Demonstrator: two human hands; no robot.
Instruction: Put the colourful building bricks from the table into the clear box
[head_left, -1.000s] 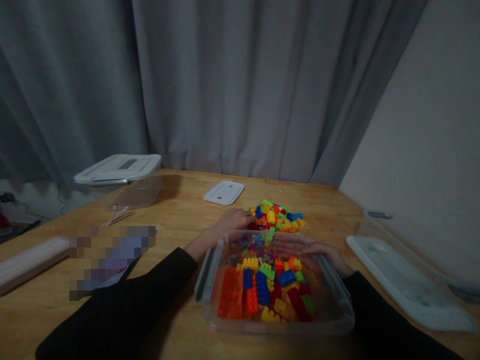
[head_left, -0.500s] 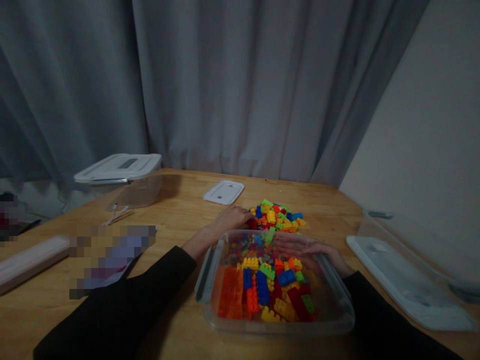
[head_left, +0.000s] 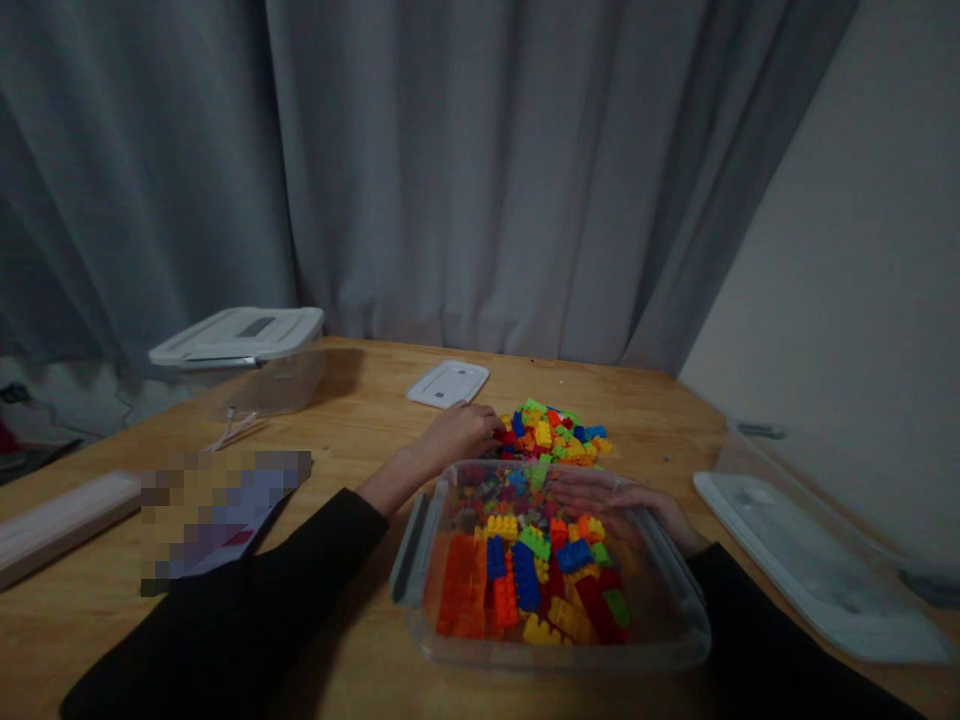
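My left hand (head_left: 466,430) is at the left edge of a loose pile of colourful toy building bricks (head_left: 551,432). Its fingers curve down over red bricks there, slightly apart, and the fingertips are partly hidden. In front of me stands a clear plastic box (head_left: 517,656) with larger red, orange, yellow, blue and green building bricks (head_left: 527,577) inside. My right hand (head_left: 600,492) is at the box's far right side, between it and the pile, seen partly through the clear wall. Its fingers are stretched out flat, pointing left, with no brick visible in them.
A lidded clear box (head_left: 255,375) stands at the back left, and a small white lid (head_left: 448,384) lies behind the pile. On the right are another clear container (head_left: 787,470) and a pale lid (head_left: 810,570). A long pale box (head_left: 71,520) lies left, beside a blurred-out item (head_left: 225,510).
My left hand has lifted slightly and drawn a little left at the pile's edge, with more red bricks showing beside it. My right hand and the box have stayed in place.
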